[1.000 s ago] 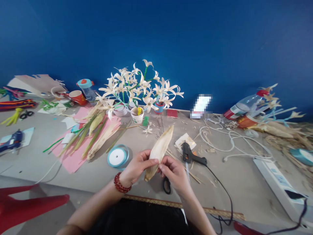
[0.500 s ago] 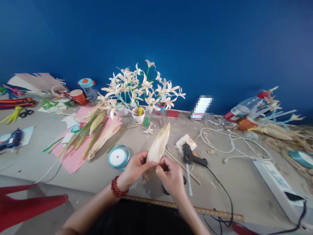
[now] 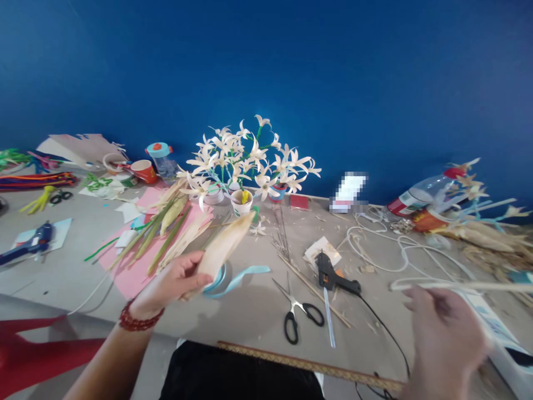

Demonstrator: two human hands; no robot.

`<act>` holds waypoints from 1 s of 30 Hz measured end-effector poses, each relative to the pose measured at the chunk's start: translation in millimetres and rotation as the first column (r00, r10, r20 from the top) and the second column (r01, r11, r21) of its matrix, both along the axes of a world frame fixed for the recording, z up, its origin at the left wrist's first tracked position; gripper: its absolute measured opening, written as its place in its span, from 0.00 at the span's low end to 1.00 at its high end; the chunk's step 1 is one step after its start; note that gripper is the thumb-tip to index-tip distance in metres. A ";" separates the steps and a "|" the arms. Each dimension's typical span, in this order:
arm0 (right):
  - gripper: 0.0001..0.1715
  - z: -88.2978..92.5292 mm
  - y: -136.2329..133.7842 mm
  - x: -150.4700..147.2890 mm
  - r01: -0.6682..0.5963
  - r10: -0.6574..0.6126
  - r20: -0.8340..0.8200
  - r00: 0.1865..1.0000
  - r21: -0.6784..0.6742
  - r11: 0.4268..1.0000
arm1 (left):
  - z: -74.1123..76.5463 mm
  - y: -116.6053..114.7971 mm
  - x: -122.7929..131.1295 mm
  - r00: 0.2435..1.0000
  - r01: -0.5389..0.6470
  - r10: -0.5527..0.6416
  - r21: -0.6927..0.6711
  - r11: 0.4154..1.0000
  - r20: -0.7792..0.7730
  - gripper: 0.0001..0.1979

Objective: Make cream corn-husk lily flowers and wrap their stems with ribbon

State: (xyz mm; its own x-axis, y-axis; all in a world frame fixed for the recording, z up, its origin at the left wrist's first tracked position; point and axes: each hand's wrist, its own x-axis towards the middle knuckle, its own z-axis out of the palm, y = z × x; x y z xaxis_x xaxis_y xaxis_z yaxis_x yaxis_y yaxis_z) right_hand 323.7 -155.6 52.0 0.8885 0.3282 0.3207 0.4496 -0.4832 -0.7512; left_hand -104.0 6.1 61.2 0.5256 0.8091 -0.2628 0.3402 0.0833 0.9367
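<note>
My left hand (image 3: 177, 280) pinches a broad, pale dried corn husk (image 3: 227, 241) near its lower end, with the tip pointing up and right. Behind the husk, a roll of light blue ribbon (image 3: 219, 282) is partly covered, its loose end trailing right. My right hand (image 3: 447, 336) is far to the right, blurred, with its fingers curled. A narrow pale strip (image 3: 506, 287) runs rightward from its fingertips and appears to be pinched there. Between the hands lie scissors (image 3: 295, 304) with black handles, blades apart, and a black glue gun (image 3: 333, 274) with a clear glue stick.
White husk flowers (image 3: 237, 150) stand in small cups at the back. Green and pale husks lie on pink paper (image 3: 119, 272) at left. To the right are a white cable (image 3: 375, 266), a power strip (image 3: 485, 316) and a tilted plastic bottle (image 3: 420, 191). Scraps litter the table.
My hands have parted. The left carried the husk leftward across the ribbon roll, while the right let go of the husk and swung far right. The scissors are now uncovered.
</note>
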 end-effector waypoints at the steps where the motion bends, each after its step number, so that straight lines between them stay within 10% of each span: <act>1: 0.08 -1.9 -3.4 0.4 0.047 -0.031 -0.112 0.993 0.143 0.989 | -3.1 8.5 -7.6 0.990 -0.033 0.057 0.185 0.982 -0.127 0.17; 5: 0.10 -20.8 4.6 -44.7 -0.135 0.284 -0.445 0.849 0.337 0.932 | -17.5 34.4 -14.7 0.876 0.126 0.158 0.532 0.838 -0.456 0.22; 8: 0.14 -34.7 19.4 -91.9 -0.472 0.606 -0.558 0.567 0.383 0.794 | -23.2 43.6 -8.3 0.777 0.243 0.204 0.583 0.775 -0.595 0.27; 14: 0.15 -35.9 33.6 -128.3 -0.607 0.726 -0.587 0.358 0.445 0.659 | -22.4 35.0 8.7 0.860 0.116 0.315 0.754 0.646 -0.403 0.20; 17: 0.15 -32.3 37.1 -135.2 -0.632 0.730 -0.594 0.338 0.431 0.644 | -19.0 10.5 33.6 0.973 0.009 0.146 0.656 0.755 -0.181 0.14; 21: 0.16 -29.2 43.3 -152.7 -0.686 0.749 -0.571 0.335 0.396 0.610 | -13.7 -21.5 80.4 0.973 0.231 -0.223 0.394 0.889 -0.066 0.13; 30: 0.19 -36.8 46.3 -169.2 -0.723 0.783 -0.459 0.419 0.353 0.594 | -22.7 -28.8 108.3 0.959 0.280 -0.282 0.213 0.936 -0.023 0.17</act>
State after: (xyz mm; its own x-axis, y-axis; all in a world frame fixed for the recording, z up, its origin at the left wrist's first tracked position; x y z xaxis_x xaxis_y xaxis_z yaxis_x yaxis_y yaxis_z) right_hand 154.5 -109.3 15.2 0.3108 0.9500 -0.0305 0.1257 -0.0729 -0.9894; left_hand 4.3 -22.7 38.5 0.7412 0.6643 -0.0963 0.3131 -0.2153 0.9250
